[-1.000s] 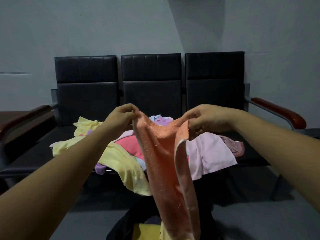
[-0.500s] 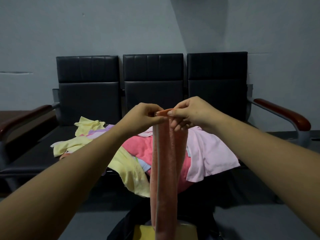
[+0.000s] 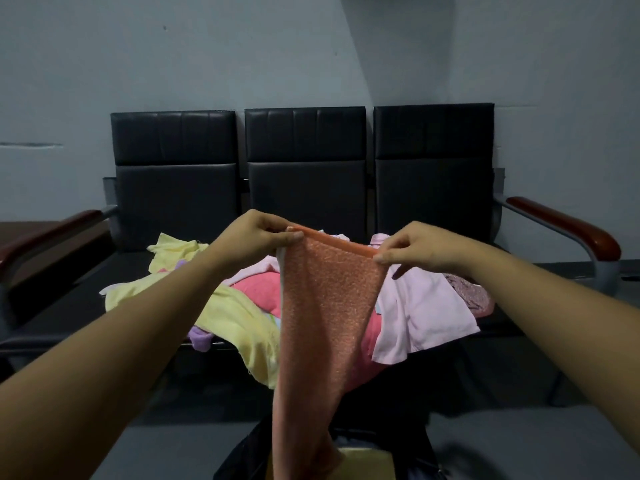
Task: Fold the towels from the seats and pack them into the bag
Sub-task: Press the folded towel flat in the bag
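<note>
Early going, I'd judge: left hand (image 3: 258,233) and right hand (image 3: 420,249) pinch the top corners of a hanging orange terry towel (image 3: 325,306) mid-frame, above the dark bag (image 3: 242,455) at bottom centre holding a yellow cloth (image 3: 363,462), with a heap of pastel towels (image 3: 426,306) unfolded on the black padded seats (image 3: 62,320).

Dim room; pale grey wall (image 3: 207,64); 3 joined black seats (image 3: 304,188); brown armrests (image 3: 571,226); grey floor (image 3: 519,445)

hands (image 3: 258,237) drawn apart, orange towel (image 3: 325,323) spread wider
</note>
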Demonstrator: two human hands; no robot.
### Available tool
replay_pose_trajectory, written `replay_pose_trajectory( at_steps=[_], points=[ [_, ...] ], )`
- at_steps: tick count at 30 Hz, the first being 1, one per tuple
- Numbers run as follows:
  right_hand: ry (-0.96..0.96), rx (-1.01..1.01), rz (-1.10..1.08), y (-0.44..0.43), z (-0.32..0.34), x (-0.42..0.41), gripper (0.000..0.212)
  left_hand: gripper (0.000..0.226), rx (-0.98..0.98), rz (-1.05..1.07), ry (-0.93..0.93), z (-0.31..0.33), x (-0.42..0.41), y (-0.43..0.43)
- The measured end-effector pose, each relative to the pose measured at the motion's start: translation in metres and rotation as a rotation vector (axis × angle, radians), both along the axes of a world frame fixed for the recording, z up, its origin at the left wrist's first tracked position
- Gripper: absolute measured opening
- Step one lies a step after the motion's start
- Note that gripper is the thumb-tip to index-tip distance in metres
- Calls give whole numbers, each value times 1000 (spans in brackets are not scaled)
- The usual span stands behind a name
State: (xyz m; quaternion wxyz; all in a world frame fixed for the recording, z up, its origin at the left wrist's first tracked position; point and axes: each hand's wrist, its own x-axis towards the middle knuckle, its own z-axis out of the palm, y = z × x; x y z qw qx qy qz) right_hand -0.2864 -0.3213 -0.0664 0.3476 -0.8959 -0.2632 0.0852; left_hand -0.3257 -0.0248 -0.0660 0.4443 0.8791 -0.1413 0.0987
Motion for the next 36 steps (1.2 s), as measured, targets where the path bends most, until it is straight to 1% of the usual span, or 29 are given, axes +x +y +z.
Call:
replay_pose_trajectory(
  at_steps=[2, 3, 5, 7, 8, 9, 10, 11, 12, 14, 15, 16, 18, 19, 21, 25, 27, 28, 29, 30, 32, 33, 35, 36],
  points=[
    [-154, 91, -30, 2, 6, 0, 12, 13, -135, 44, 5, -4, 4, 0],
    [-212, 184, -54, 4, 10, -1, 9, 14, -213, 68, 0, -4, 4, 0],
    [-249, 382, -83, 11, 17, -3, 6, 16, -365, 98, -16, -1, 4, -3],
    [-273, 498, -110, 16, 20, -2, 5, 21, -489, 100, -34, 4, 5, -6],
    [-281, 541, -129, 18, 21, -1, 8, 26, -527, 103, -44, 5, 6, -8],
    [-263, 586, -146, 18, 20, 2, 16, 32, -541, 113, -50, 6, 7, -8],
    [-203, 635, -164, 18, 20, 3, 26, 33, -537, 123, -52, 7, 8, -9],
    [-123, 677, -175, 17, 18, 4, 34, 30, -527, 129, -46, 6, 8, -9],
    [-61, 692, -184, 16, 17, 5, 34, 23, -516, 126, -37, 5, 8, -10],
    [-63, 676, -194, 14, 12, 5, 17, 13, -505, 100, -14, 2, 6, -11],
    [-68, 711, -191, 13, 9, 5, 9, 11, -510, 80, -8, 1, 5, -12],
    [-46, 790, -176, 13, 7, 4, 5, 10, -513, 59, -9, 0, 6, -14],
    [55, 970, -129, 17, 5, 1, 8, 10, -484, 48, -33, -1, 7, -17],
    [94, 1026, -110, 20, 4, -1, 9, 10, -467, 54, -43, -1, 8, -19],
    [120, 1054, -109, 25, 4, -1, 10, 12, -477, 71, -51, -3, 11, -20],
    [136, 1099, -166, 29, 9, 2, 5, 18, -611, 90, -68, -14, 14, -21],
    [146, 1126, -195, 32, 12, 5, 3, 28, -691, 29, -6, -25, 13, -23],
    [153, 1139, -206, 34, 14, 6, 3, 35, -693, -37, 47, -32, 13, -23],
    [161, 1149, -215, 35, 15, 8, 3, 39, -639, -100, 104, -40, 13, -24],
    [168, 1156, -223, 36, 15, 10, 3, 40, -539, -151, 154, -50, 14, -24],
    [175, 1151, -253, 37, 16, 13, 3, 36, -347, -209, 225, -69, 12, -25],
    [171, 1140, -284, 37, 15, 15, 2, 31, -308, -207, 254, -77, 11, -26],
    [174, 1105, -369, 37, 11, 20, 5, 17, -359, -218, 325, -90, 9, -30],
    [184, 1095, -406, 37, 7, 23, 7, 12, -446, -257, 375, -96, 8, -34]
  ],
)
